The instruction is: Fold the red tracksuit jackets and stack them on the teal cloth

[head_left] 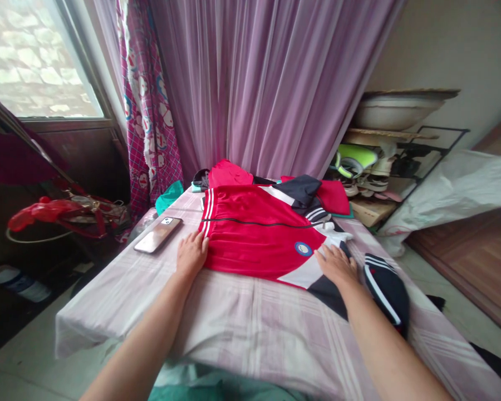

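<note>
A red zip jacket (254, 234) with white and dark panels and a round blue badge lies spread flat on the cloth-covered table (234, 328). My left hand (191, 253) lies flat and open on the table at the jacket's left edge, fingers touching the red fabric. On the jacket's white and dark part at the right, my right hand (337, 263) rests palm down, fingers stretched out. A dark sleeve with white stripes (386, 287) lies just right of that hand.
A phone (157, 234) lies on the table left of my left hand. More folded red and dark clothes (304, 192) are piled behind the jacket by the purple curtain (267, 83). A shoe rack (384, 167) stands at the right, red bags (62, 214) at the left.
</note>
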